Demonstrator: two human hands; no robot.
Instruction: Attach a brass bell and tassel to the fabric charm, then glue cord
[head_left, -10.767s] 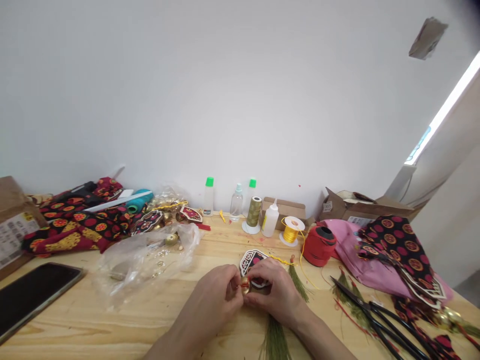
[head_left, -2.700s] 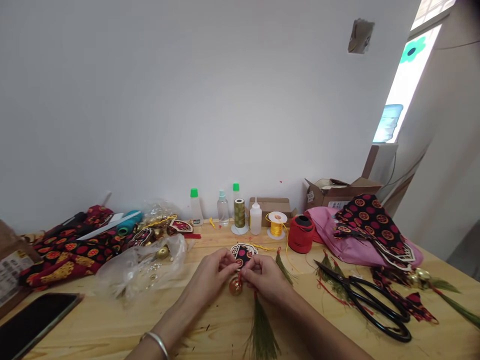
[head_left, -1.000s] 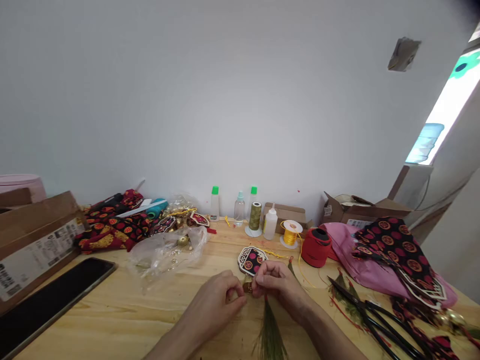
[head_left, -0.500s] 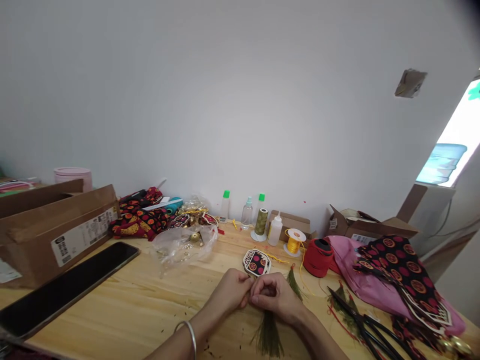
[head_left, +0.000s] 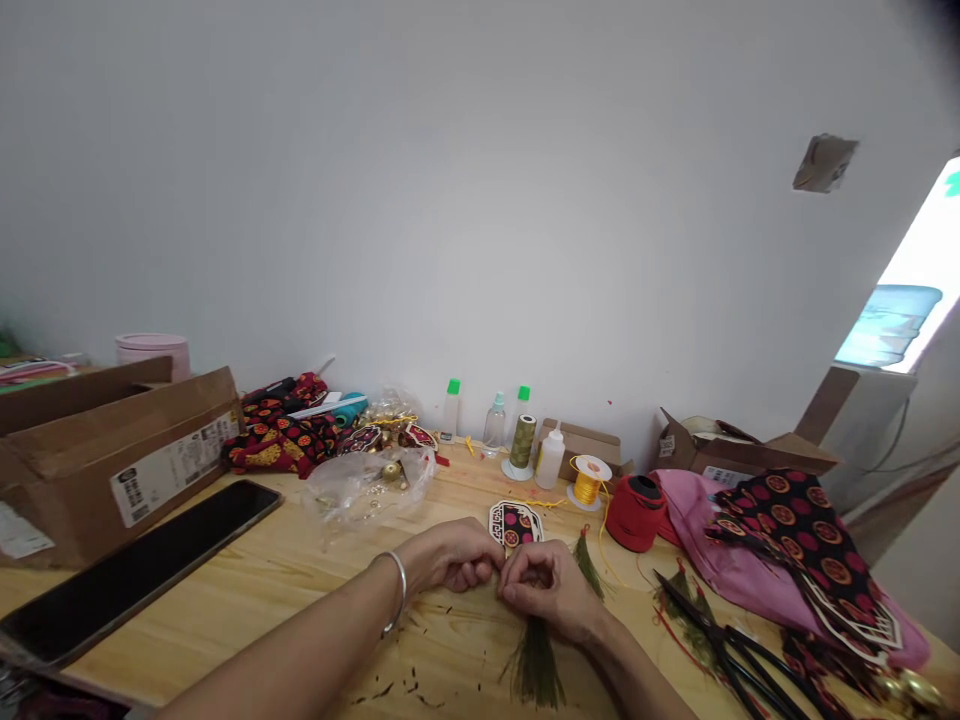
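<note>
My left hand (head_left: 466, 556) is closed, its fingers curled and the tips meeting those of the other hand; whatever it pinches is too small or hidden to make out. My right hand (head_left: 551, 588) is closed with thumb and forefinger pinched, over the top of an olive-green tassel (head_left: 537, 668). The tassel's strands spread on the table below that hand. Just beyond both hands lies a flat ornament (head_left: 517, 522) with a pale cut-out border and dark patterned cloth, its lower edge covered by the fingers.
Black scissors (head_left: 724, 640) and more tassels lie to the right, near patterned cloth (head_left: 802, 540). Behind stand a red thread cone (head_left: 634, 512), a yellow cord spool (head_left: 589, 485) and bottles (head_left: 551, 458). Leftward are a plastic bag (head_left: 367, 490), a phone (head_left: 142, 570) and a cardboard box (head_left: 120, 460).
My left hand has shifted slightly up and left, its wrist turned and the forearm swung out to the left. My right hand stays almost in place over the tassel.
</note>
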